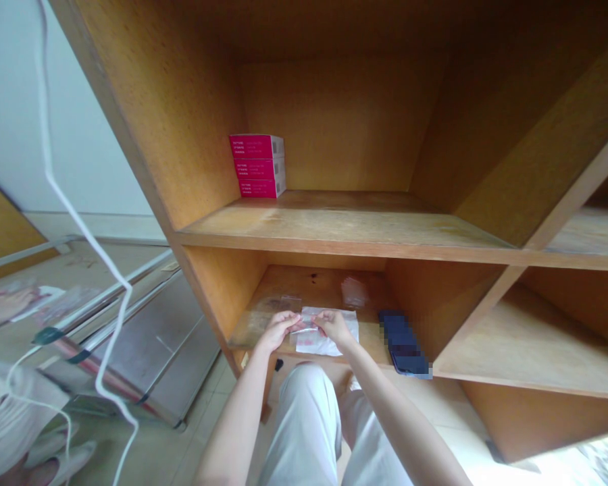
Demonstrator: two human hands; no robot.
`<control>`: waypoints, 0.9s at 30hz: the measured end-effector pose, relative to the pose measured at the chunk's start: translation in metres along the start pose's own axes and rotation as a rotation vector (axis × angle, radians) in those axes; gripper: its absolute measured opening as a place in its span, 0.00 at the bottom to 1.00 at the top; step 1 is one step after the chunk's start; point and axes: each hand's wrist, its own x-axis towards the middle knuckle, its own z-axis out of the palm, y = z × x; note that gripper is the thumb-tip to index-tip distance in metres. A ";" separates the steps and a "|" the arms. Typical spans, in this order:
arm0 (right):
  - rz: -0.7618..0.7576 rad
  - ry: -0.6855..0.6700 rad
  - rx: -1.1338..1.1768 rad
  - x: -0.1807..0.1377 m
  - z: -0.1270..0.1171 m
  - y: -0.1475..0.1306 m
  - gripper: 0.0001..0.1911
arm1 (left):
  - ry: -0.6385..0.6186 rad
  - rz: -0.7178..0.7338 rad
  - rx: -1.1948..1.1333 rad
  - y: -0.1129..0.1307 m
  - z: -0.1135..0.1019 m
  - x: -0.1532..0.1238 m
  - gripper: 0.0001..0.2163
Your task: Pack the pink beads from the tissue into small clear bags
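Hands — left [278, 329], right [335, 327] — pinching clear plastic [304, 330].

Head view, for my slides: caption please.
Left hand and right hand pinch clear plastic over white paper on a wooden shelf.

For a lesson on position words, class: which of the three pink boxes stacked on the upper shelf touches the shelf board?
The bottom box: it alone rests on the wooden shelf; the middle box and the top box sit on another box.
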 end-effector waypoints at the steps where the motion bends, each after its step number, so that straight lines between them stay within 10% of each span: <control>1: -0.004 0.001 -0.004 0.000 0.000 0.000 0.18 | -0.001 0.001 -0.004 0.001 0.001 0.000 0.12; 27: -0.035 0.035 -0.005 0.006 0.023 0.017 0.08 | -0.076 -0.024 0.052 -0.001 -0.003 0.001 0.11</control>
